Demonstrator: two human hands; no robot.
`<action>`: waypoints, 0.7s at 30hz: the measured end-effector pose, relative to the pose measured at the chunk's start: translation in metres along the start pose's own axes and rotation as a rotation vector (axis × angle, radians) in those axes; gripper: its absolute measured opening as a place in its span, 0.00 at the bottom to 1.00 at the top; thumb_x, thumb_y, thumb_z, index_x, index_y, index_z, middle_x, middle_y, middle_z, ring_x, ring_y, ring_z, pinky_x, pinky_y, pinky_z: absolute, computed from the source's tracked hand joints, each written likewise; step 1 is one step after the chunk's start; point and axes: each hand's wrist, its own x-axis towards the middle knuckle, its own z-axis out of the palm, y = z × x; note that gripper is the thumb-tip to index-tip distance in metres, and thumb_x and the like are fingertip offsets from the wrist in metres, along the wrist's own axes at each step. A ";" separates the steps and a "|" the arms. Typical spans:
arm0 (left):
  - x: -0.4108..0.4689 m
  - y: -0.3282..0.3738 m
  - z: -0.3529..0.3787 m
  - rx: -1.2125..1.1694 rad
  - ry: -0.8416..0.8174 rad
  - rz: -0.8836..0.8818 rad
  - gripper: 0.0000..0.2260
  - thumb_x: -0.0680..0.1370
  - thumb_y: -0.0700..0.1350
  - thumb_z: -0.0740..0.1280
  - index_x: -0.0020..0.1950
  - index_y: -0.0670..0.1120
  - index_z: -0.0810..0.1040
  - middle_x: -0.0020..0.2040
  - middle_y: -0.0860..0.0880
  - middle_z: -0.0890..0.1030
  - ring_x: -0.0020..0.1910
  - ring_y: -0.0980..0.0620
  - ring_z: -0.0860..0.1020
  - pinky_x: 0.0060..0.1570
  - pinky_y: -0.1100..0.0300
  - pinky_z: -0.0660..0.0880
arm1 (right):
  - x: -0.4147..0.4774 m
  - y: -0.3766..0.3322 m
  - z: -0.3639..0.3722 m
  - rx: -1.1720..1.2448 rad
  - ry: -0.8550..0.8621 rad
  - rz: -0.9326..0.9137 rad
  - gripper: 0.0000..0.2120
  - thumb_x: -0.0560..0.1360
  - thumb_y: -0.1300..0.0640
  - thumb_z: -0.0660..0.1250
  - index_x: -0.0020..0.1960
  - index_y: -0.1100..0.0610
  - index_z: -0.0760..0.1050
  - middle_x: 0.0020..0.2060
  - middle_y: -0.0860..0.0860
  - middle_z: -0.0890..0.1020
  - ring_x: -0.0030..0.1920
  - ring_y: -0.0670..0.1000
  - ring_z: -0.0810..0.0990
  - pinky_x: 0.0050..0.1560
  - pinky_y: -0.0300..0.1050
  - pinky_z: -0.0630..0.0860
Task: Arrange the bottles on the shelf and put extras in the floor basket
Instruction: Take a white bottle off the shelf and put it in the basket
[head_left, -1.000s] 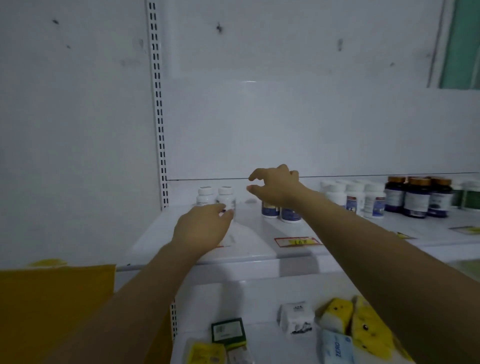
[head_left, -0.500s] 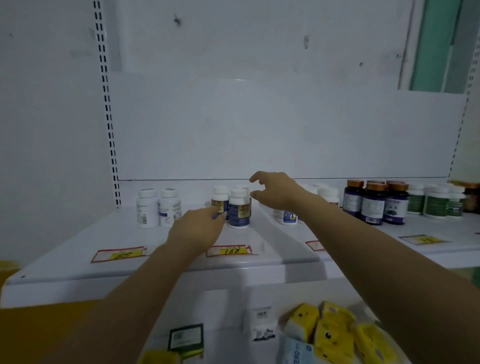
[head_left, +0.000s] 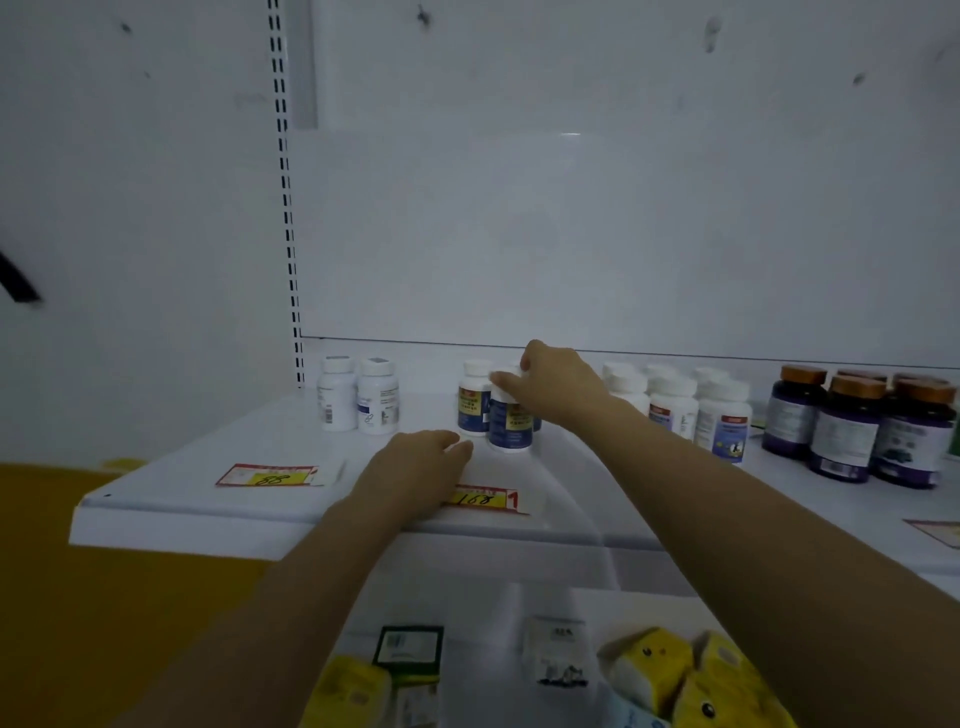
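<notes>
Blue-labelled bottle (head_left: 510, 422) stands upright, cap inside right hand (head_left: 560, 385) grip.

The shelf (head_left: 208, 499) seems smooth white painted metal, faintly glossy. The white bottles (head_left: 378, 402) and the blue-labelled bottle (head_left: 511, 426) look like smooth plastic with slick labels. The dark bottles (head_left: 844, 436) are glossier (caps matt, orange-brown). The price tags (head_left: 270, 475) look like paper, the yellow packs (head_left: 649, 660) like soft film.
</notes>
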 end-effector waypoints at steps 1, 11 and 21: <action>0.000 0.000 0.000 -0.009 -0.004 0.002 0.18 0.82 0.53 0.52 0.63 0.50 0.76 0.61 0.47 0.78 0.52 0.52 0.74 0.54 0.59 0.67 | 0.003 -0.001 0.002 0.006 0.013 0.009 0.24 0.76 0.40 0.62 0.62 0.58 0.68 0.55 0.56 0.78 0.50 0.54 0.77 0.46 0.47 0.75; -0.011 0.026 -0.023 -0.183 -0.008 0.059 0.20 0.79 0.52 0.62 0.68 0.44 0.69 0.65 0.45 0.74 0.55 0.51 0.72 0.47 0.63 0.65 | -0.003 -0.011 -0.032 0.251 0.061 -0.102 0.18 0.75 0.46 0.66 0.56 0.59 0.72 0.50 0.54 0.77 0.47 0.51 0.75 0.40 0.42 0.73; -0.006 0.050 -0.027 -0.739 0.125 0.068 0.15 0.72 0.44 0.73 0.55 0.45 0.72 0.43 0.52 0.75 0.38 0.58 0.73 0.26 0.73 0.69 | -0.021 -0.012 -0.064 0.803 -0.008 -0.114 0.17 0.74 0.50 0.70 0.58 0.58 0.73 0.51 0.52 0.79 0.48 0.49 0.80 0.50 0.43 0.80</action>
